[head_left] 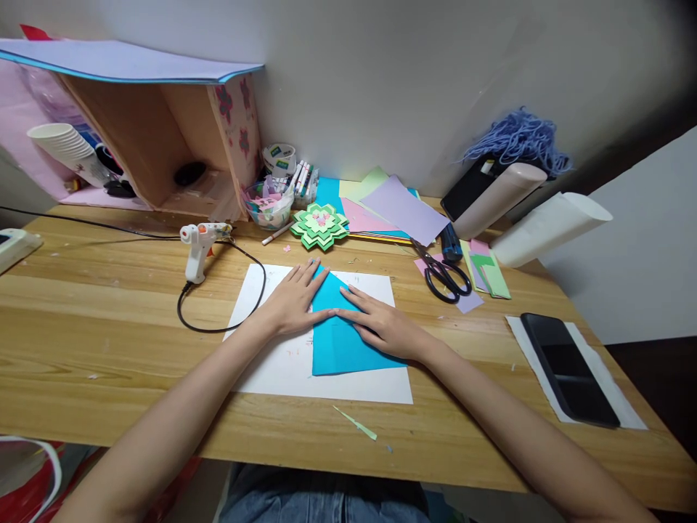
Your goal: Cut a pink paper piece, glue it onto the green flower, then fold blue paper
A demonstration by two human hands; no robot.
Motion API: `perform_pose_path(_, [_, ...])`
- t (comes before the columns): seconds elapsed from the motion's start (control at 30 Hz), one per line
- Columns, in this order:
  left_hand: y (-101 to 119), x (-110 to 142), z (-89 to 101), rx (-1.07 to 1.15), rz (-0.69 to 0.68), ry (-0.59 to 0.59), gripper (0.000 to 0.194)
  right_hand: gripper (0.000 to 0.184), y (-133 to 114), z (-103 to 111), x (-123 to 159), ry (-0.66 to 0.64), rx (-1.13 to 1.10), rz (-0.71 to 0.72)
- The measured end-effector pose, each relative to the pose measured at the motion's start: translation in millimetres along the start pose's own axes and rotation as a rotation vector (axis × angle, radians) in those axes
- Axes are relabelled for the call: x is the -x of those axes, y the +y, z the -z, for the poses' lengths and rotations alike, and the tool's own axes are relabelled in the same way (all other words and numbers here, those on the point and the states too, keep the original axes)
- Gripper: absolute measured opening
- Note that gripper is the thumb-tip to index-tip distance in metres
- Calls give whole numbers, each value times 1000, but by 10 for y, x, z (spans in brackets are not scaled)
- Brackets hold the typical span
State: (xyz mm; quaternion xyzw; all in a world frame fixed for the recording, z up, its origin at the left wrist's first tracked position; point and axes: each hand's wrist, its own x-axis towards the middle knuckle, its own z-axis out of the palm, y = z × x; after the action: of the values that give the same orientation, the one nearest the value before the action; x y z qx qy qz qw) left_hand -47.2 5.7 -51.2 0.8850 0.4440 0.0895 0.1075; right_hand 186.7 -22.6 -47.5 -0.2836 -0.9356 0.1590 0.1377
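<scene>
A blue sheet of paper lies folded to a point on a white sheet in the middle of the wooden desk. My left hand lies flat on the blue paper's left folded edge, fingers stretched out. My right hand presses flat on the right fold, fingers extended toward the left hand. Neither hand grips anything.
A white glue gun with a black cord stands left of the sheet. Black scissors, coloured paper sheets, a green paper flower, a bowl of scraps and a black phone lie around. A cardboard box stands at the back left.
</scene>
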Motion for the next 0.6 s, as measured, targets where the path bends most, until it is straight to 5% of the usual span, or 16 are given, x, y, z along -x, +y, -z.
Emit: perform_pose_path(0.6, [28, -31, 76, 11, 8, -1, 69, 39, -118, 14, 2, 63, 116, -117])
